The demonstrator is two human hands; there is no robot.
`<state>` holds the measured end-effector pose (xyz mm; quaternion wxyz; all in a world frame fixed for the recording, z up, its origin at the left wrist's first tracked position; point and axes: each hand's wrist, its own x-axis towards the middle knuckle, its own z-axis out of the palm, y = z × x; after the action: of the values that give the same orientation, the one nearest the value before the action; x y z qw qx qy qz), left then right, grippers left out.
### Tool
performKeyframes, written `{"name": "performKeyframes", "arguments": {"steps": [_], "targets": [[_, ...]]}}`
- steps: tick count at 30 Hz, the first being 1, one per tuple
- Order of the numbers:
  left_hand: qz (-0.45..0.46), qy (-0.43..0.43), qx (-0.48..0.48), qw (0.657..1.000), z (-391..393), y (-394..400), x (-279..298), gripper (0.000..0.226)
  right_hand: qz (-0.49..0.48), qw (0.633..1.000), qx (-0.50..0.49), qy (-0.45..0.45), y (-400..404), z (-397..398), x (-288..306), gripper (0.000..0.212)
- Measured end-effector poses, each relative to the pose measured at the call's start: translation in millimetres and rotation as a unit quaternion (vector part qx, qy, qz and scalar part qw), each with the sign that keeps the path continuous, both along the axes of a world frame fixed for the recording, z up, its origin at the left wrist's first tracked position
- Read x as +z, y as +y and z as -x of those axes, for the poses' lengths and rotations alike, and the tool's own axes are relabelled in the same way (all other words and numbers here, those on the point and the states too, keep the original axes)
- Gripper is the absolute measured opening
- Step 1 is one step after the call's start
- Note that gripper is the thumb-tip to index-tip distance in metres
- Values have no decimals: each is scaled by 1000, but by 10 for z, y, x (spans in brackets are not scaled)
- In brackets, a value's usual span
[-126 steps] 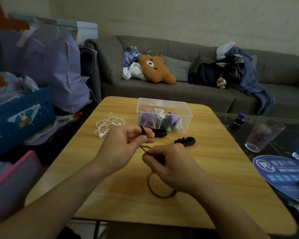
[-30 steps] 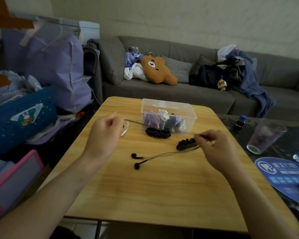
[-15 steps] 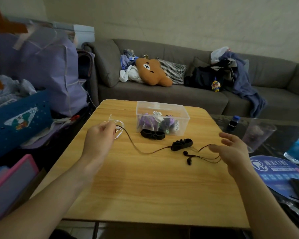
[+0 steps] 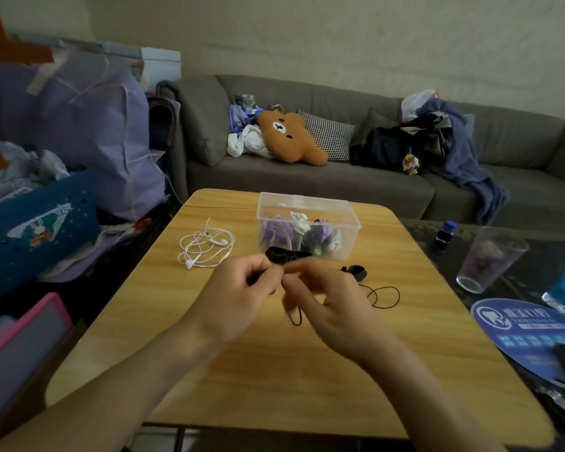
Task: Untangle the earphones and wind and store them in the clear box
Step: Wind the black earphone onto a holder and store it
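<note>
My left hand [image 4: 242,295] and my right hand [image 4: 327,301] meet over the middle of the wooden table [image 4: 274,380], fingertips together, both pinching the thin black earphone cable [image 4: 385,296]. A loop of that cable hangs below my right fingers and another lies on the table to the right. The clear box [image 4: 307,230] stands behind my hands with several wound purple, white and black earphones inside. A tangled white earphone [image 4: 206,247] lies left of the box. Two black cord winders [image 4: 286,255] [image 4: 356,271] lie in front of the box.
To the right, a dark glass table holds a plastic cup [image 4: 490,259], a small blue-capped bottle [image 4: 444,234] and a blue round fan [image 4: 519,324]. A grey sofa [image 4: 356,177] stands behind. Bags and bins crowd the left side.
My hands were spread wide apart, stretching the black cable; now they have come together at the centre. The cable is slack, with loops under my right hand and on the table.
</note>
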<state>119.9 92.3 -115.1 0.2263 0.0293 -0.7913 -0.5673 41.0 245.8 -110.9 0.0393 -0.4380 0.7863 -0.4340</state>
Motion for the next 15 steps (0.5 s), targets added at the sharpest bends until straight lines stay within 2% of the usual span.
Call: {"name": "performKeyframes", "arguments": {"steps": [2, 4, 6, 7, 8, 10, 12, 13, 15], "targets": [[3, -21, -9, 1000, -15, -25, -3, 34, 8, 1000, -12, 11, 1, 21, -19, 22], [54, -70, -10, 996, -38, -27, -17, 36, 21, 997, -62, 30, 13, 96, -37, 18], [115, -117, -15, 986, -57, -8, -46, 36, 27, 994, -107, 12, 28, 178, -29, 21], [115, -129, -33, 984, -73, 5, -44, 37, 28, 992, -123, -7, 38, 214, -26, 24], [76, -130, -66, 986, -86, 18, -38, 39, 27, 991, -132, -25, 46, 236, -19, 27], [-96, -111, -145, 978, -61, 24, 4, 34, 20, 989, -139, -42, 55, 261, -27, 32], [-275, -65, -203, 938, -64, -4, 51, 23, 15, 990, -124, -62, 23, 245, -53, 36], [-325, -40, -226, 917, -75, -24, 61, 21, 13, 991, -112, -77, -6, 230, -74, 38], [-347, -5, -260, 901, -94, -86, 89, 39, -5, 992, -95, -80, -63, 177, -112, 38]]}}
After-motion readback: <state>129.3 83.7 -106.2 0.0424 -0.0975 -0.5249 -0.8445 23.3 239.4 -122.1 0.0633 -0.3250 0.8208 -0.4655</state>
